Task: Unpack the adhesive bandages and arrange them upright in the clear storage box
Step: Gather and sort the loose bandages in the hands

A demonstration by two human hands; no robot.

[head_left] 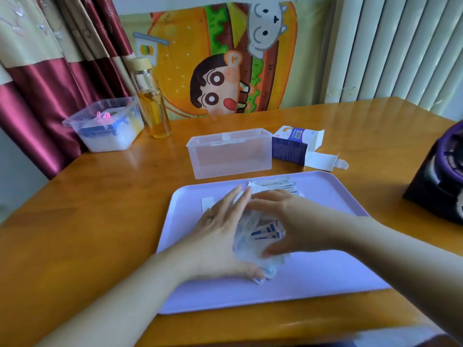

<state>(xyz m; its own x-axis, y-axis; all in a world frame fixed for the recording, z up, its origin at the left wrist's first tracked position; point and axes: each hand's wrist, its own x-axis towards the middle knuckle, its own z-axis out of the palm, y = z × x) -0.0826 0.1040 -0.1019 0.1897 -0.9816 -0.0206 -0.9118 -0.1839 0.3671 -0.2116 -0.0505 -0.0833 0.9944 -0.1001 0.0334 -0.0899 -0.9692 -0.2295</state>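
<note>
The wooden tabletop (100,196) spreads out in front of me, with a lilac tray (325,271) lying flat on its near part. Behind the tray stands the clear storage box (230,154), open at the top and, as far as I can see through its cloudy wall, with nothing in it. Just to its right lies the bandage carton (290,145), tipped on its side with its flaps torn open. Far left, near the curtain, sit another plastic tub (105,126) with odds and ends inside and a glass bottle (152,101) of yellow liquid.

My left hand (220,236) and my right hand (288,221) are both on the tray, fingers spread and curved, cupped around a loose heap of adhesive bandages (260,236) between them, pressing in on it from both sides rather than clenched. The heap is blurred. A few more wrapped strips (275,185) lie at the tray's far edge, apart from my hands.
</note>
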